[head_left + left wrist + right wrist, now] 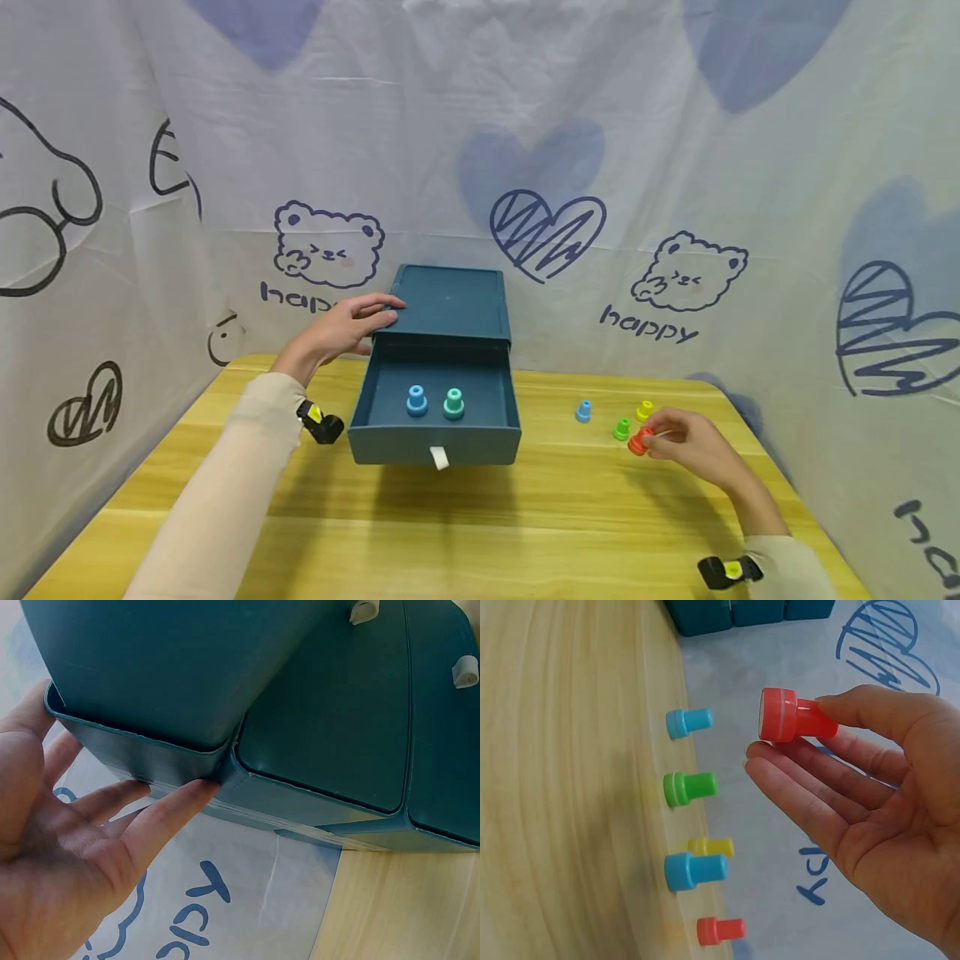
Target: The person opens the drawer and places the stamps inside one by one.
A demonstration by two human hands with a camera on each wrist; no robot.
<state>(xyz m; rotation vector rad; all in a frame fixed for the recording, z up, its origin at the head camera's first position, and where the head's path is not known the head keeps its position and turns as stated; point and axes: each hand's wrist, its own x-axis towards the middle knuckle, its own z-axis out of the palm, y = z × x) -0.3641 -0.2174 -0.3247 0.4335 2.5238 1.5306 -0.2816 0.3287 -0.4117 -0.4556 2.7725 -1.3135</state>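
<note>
Two hands in play, and we go left to right. Left hand [341,329] sits at the far left top corner of the teal drawer box [450,304]; fingers lie fairly straight, flat against the box edge, thumb spread, nothing pinched. Left wrist view shows the same: fingertips [191,796] touching the box's rim, palm open.

Next, the pulled-out drawer [435,442], facing us, with a white tab [438,457] on its front. Inside stand a blue peg [416,401] and a teal peg [453,403], both upright, just beside each other.

Further right, on the wooden table [480,517]: a light blue peg [583,411], a green peg [621,429], a yellow peg [644,410], all upright, near each other.

Right hand [693,450] pinches the red peg [639,442] between thumb and fingertips. In the right wrist view, red peg [791,718] is clear of the table, wide cap pointing at the tabletop, so its long axis is roughly upright. That view shows more loose pegs than the head view does.

Key relation: from the red peg the open drawer lies to the left and slightly away from us, well apart, with the loose pegs between. Our right hand is the nearer one to the peg; our left is on the box, drawer opening facing up.
</note>
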